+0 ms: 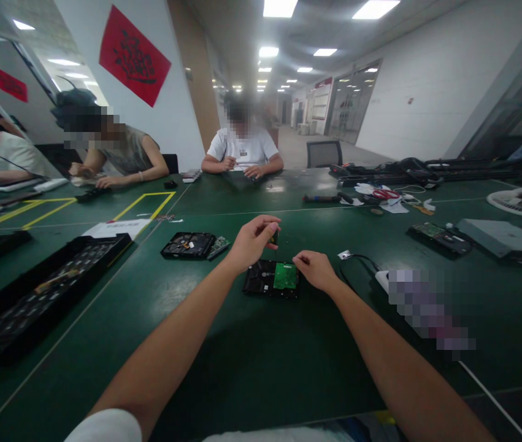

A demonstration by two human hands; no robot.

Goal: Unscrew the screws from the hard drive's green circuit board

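Note:
A black hard drive (255, 283) with a green circuit board (285, 276) facing up lies on the table in front of me. Above its far edge, my left hand (254, 242) is closed around a small screwdriver (275, 238), whose thin shaft points down toward the drive. My right hand (316, 270) has its fingers pinched together at the drive's far right corner, gripping its edge. Left of my left hand lies another opened hard drive (189, 244), with a loose circuit board (218, 247) beside it.
A long black tray (116, 248) with small parts stands at the left. To the right are a phone-like device (426, 307) with a cable, another hard drive (440, 237) and a grey metal box (509, 239). Red scissors (384, 194) lie farther back. Several people sit across the table.

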